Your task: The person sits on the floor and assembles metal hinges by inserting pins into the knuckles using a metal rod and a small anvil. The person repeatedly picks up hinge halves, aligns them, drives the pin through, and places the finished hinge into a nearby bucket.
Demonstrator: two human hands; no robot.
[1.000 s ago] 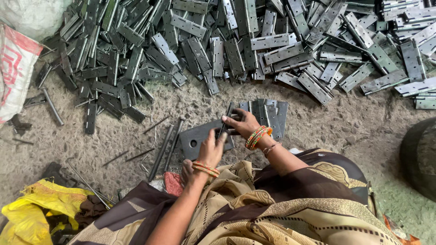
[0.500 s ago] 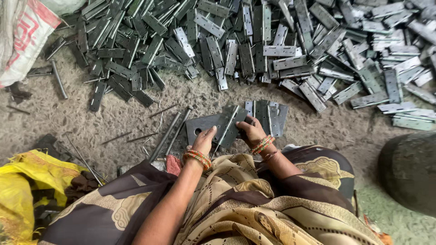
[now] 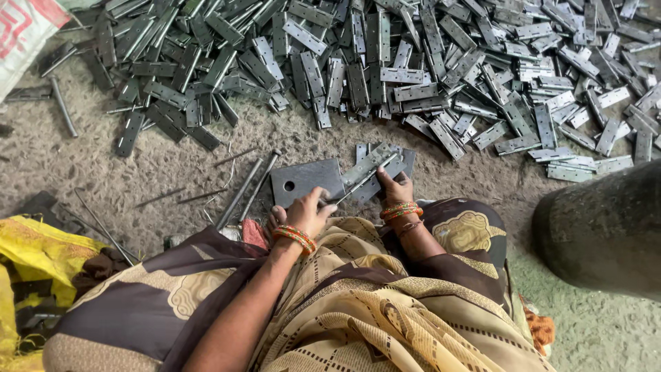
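Both hands grip one hinge (image 3: 363, 173), left hand (image 3: 308, 212) pinching its near-left end, right hand (image 3: 395, 187) closed over its far-right part, its long axis slanting near-left to far-right.

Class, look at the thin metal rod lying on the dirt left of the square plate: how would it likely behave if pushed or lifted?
The thin rod looks round, so it may roll sideways. It seems rigid steel, probably not bending when lifted.

Soft even daylight, faint shadows, sharp focus.
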